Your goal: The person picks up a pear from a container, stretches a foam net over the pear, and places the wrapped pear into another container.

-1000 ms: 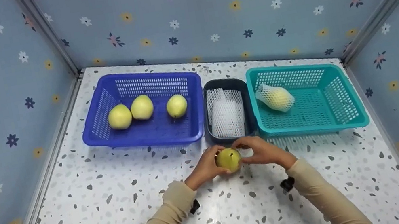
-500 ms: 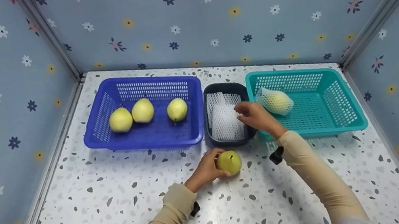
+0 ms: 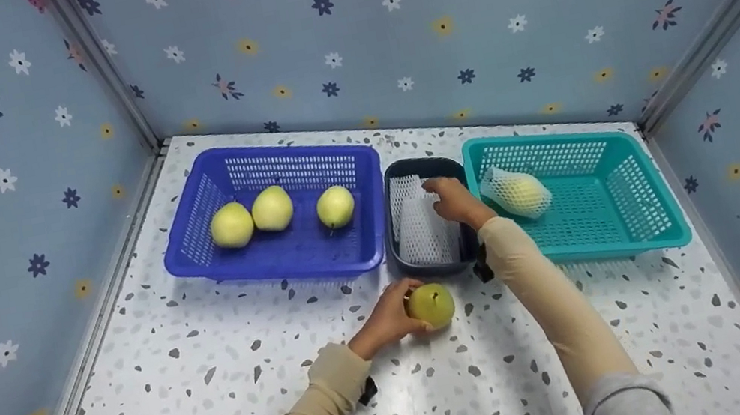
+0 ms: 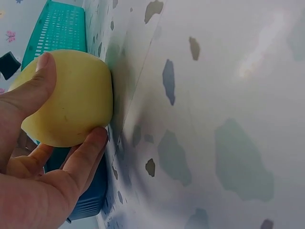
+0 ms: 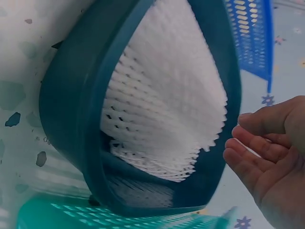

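Observation:
A yellow-green pear (image 3: 432,306) stands on the speckled table, stem up, and my left hand (image 3: 389,316) holds it from the left. The left wrist view shows the thumb on one side of the pear (image 4: 76,100) and the fingertips on the other. My right hand (image 3: 455,200) hovers over the dark tray (image 3: 404,262), beside the stack of white foam net sleeves (image 3: 426,232). In the right wrist view its loosely bent fingers (image 5: 243,155) are apart from the sleeves (image 5: 167,90) and hold nothing.
Several bare pears (image 3: 272,209) lie in the blue basket (image 3: 275,273) on the left. To the right of the tray stands a teal basket (image 3: 650,242) with one net-wrapped pear (image 3: 518,193). Patterned panels (image 3: 386,37) enclose the table at the back and sides.
My right hand has left the pear and moved up over the dark tray, then slightly farther toward its back. The left hand keeps hold of the pear in nearly the same spot.

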Demonstrator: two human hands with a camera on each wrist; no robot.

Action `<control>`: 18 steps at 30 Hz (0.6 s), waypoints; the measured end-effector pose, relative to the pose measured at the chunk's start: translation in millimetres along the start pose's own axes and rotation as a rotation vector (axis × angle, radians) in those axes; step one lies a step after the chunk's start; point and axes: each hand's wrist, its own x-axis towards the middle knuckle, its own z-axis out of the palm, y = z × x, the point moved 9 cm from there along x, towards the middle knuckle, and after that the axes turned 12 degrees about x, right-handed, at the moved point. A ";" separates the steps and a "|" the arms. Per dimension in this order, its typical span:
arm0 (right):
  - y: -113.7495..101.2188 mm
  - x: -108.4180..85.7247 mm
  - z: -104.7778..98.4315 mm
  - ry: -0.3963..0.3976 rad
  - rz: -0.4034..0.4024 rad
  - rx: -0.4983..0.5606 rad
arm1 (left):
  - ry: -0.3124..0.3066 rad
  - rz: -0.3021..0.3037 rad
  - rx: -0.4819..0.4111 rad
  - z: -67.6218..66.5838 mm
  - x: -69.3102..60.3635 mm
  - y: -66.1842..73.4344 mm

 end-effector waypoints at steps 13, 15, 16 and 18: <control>14.8 12.4 25.4 -0.098 0.143 -0.154 | 0.021 0.055 -0.009 -2.2 -1.7 3.6; 12.5 12.6 26.2 -0.094 0.117 -0.174 | 0.013 0.033 0.005 -0.6 -1.3 1.7; 11.5 12.9 26.3 -0.089 0.109 -0.174 | 0.011 0.025 0.008 -0.5 -1.4 1.3; 9.7 13.6 26.5 -0.079 0.093 -0.176 | 0.011 0.017 0.003 -0.8 -1.9 1.3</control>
